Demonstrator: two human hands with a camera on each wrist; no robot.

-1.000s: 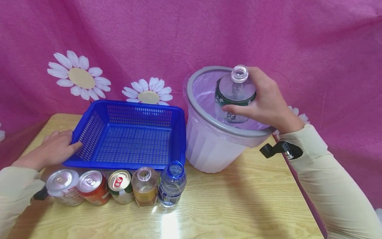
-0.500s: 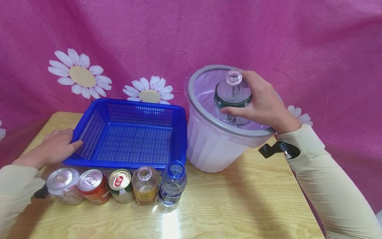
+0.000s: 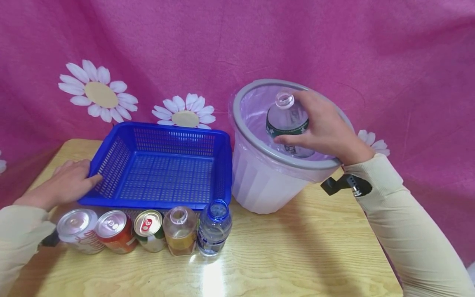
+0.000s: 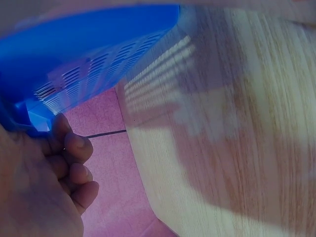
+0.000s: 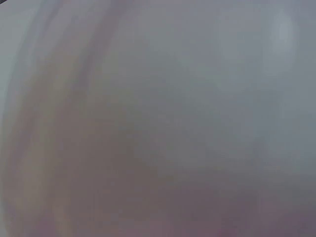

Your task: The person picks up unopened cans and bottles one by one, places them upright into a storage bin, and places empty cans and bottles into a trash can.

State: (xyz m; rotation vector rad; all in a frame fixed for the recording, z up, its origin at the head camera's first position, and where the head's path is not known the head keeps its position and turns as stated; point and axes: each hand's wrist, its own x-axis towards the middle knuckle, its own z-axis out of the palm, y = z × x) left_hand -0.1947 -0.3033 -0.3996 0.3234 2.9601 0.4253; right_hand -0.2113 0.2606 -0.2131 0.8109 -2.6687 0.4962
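Observation:
My right hand (image 3: 326, 130) grips a clear plastic bottle (image 3: 287, 117) with a green band, its uncapped neck up. The bottle's lower part is inside the mouth of a white bin (image 3: 259, 185) with a grey rim and thin plastic liner. In the right wrist view only a blurred pale surface shows, and the hand is not visible. At the left, my left hand (image 3: 68, 183) holds the left rim of a blue slotted basket (image 3: 167, 205), thumb over the edge. The left wrist view shows its fingers (image 4: 79, 148) curled by the basket's outer side.
Along the basket's front stand a white can (image 3: 79, 231), an orange-red can (image 3: 116, 232), a green can (image 3: 150, 231), a bottle with yellowish liquid (image 3: 180, 233) and a clear blue-necked bottle (image 3: 214, 229). A pink flowered cloth (image 3: 208, 41) hangs behind the wooden table (image 3: 282, 255).
My right hand has moved the bottle a little left and lower into the bin's mouth. My left hand and the basket have stayed in place.

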